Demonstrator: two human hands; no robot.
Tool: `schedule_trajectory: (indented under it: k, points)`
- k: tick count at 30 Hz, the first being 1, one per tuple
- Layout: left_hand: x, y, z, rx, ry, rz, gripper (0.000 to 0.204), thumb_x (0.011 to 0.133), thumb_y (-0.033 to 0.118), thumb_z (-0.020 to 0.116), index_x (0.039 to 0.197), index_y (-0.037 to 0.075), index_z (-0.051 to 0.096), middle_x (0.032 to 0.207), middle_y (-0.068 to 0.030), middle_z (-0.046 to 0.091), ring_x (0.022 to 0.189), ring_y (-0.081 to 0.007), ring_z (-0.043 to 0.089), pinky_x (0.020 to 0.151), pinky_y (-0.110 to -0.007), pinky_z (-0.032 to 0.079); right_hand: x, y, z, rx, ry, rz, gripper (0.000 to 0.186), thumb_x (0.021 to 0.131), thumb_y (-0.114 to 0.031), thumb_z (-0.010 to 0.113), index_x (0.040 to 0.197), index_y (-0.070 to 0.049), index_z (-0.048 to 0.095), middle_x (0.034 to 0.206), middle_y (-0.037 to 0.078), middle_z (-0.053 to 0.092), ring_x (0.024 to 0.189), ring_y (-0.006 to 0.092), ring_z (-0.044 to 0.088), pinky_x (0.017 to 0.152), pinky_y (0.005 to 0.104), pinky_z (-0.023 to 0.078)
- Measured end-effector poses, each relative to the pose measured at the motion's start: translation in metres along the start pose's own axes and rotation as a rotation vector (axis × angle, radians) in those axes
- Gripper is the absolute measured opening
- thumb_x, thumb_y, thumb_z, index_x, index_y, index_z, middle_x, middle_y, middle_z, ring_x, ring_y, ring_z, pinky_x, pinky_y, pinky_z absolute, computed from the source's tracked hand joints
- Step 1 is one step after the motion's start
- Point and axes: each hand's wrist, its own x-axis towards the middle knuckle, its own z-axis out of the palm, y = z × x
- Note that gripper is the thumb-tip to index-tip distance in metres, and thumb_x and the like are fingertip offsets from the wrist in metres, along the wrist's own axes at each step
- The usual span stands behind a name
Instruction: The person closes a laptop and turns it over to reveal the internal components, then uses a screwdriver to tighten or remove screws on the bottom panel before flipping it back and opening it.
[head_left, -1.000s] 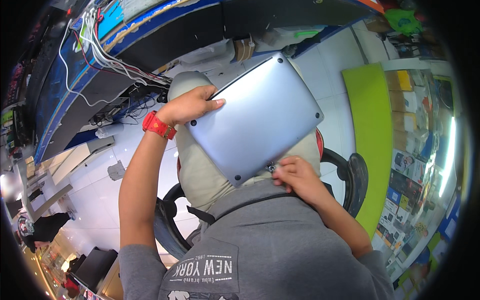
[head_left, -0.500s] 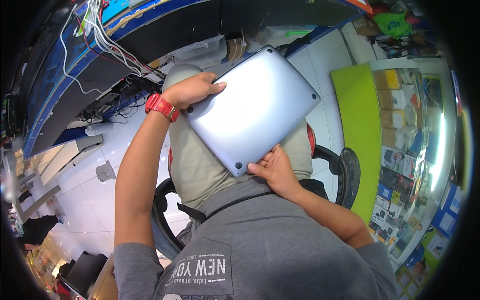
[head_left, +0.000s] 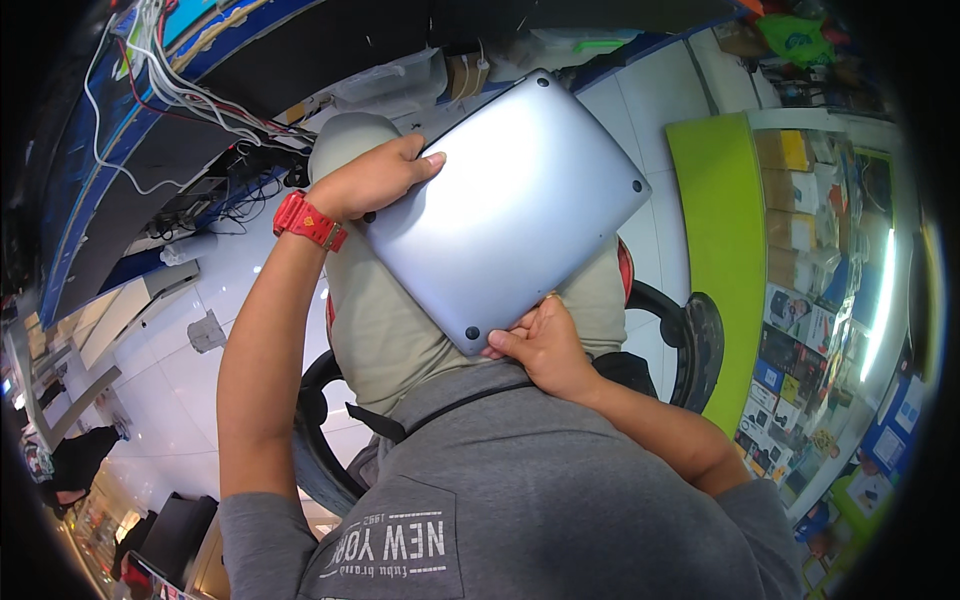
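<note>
A silver-grey laptop (head_left: 510, 215) lies slantwise over my lap, its underside facing up with dark round feet at the corners. My left hand (head_left: 375, 178) grips its left edge, thumb on top and the other fingers underneath, out of sight. At the near edge, my right hand (head_left: 545, 345) holds on beside the lower corner, thumb and bent fingers closed on the rim. A red watch (head_left: 310, 220) is on my left wrist. My thighs in light khaki trousers (head_left: 385, 335) are under the laptop.
A dark desk with a blue edge (head_left: 150, 130) stands ahead and left, with loose white cables (head_left: 165, 75) hanging from it. A black chair armrest (head_left: 700, 345) is at my right. Farther right, a lime-green panel (head_left: 705, 250) flanks a glass display case (head_left: 800, 300) of boxed goods.
The view has shifted slightly. The laptop's far corner has moved a little up and outward, while both hands keep their grip.
</note>
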Motion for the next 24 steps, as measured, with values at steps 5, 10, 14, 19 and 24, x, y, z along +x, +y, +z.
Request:
schedule_trajectory:
  k: [5, 10, 14, 19, 24]
  points:
    - [0.001, -0.002, 0.001, 0.025, 0.0, 0.003, 0.048, 0.112, 0.043, 0.055, 0.117, -0.004, 0.06, 0.092, -0.0094, 0.066, 0.079, -0.0151, 0.06, 0.074, -0.036, 0.052, 0.0, -0.001, 0.002, -0.042, 0.021, 0.042, 0.042, 0.097, 0.011, 0.069, 0.128, 0.008, 0.041, 0.111, 0.021, 0.072, 0.094, 0.0207, 0.076, 0.08, 0.0314, 0.065]
    - [0.002, -0.007, 0.007, -0.025, 0.049, 0.038, 0.047, 0.113, 0.045, 0.053, 0.106, -0.001, 0.059, 0.086, -0.0055, 0.06, 0.075, -0.0137, 0.053, 0.072, -0.036, 0.048, -0.003, -0.004, 0.012, 0.003, 0.083, -0.056, 0.037, 0.097, 0.009, 0.072, 0.123, 0.01, 0.045, 0.105, 0.02, 0.073, 0.09, 0.0195, 0.077, 0.078, 0.0303, 0.066]
    - [0.003, -0.012, 0.008, 0.029, 0.08, 0.062, 0.048, 0.113, 0.046, 0.052, 0.103, -0.001, 0.058, 0.084, -0.0044, 0.058, 0.076, -0.0137, 0.052, 0.074, -0.036, 0.048, 0.0, 0.0, 0.011, -0.019, 0.118, -0.067, 0.032, 0.096, 0.006, 0.074, 0.118, 0.013, 0.052, 0.099, 0.02, 0.075, 0.081, 0.0168, 0.076, 0.075, 0.0292, 0.066]
    - [0.004, -0.018, 0.007, -0.079, 0.081, 0.072, 0.044, 0.112, 0.041, 0.056, 0.108, -0.002, 0.062, 0.087, -0.0063, 0.064, 0.078, -0.0144, 0.057, 0.074, -0.036, 0.05, 0.005, -0.005, 0.01, -0.083, 0.12, -0.038, 0.033, 0.098, 0.001, 0.074, 0.122, 0.011, 0.054, 0.1, 0.017, 0.075, 0.078, 0.0155, 0.075, 0.072, 0.0288, 0.065]
    - [-0.01, -0.009, 0.008, -0.213, 0.14, 0.132, 0.037, 0.11, 0.034, 0.061, 0.115, -0.003, 0.065, 0.092, -0.0106, 0.07, 0.079, -0.0156, 0.063, 0.075, -0.035, 0.053, 0.007, -0.023, -0.001, -0.01, 0.13, 0.021, 0.041, 0.105, -0.012, 0.07, 0.135, 0.008, 0.049, 0.115, 0.015, 0.074, 0.094, 0.0156, 0.074, 0.08, 0.0295, 0.063]
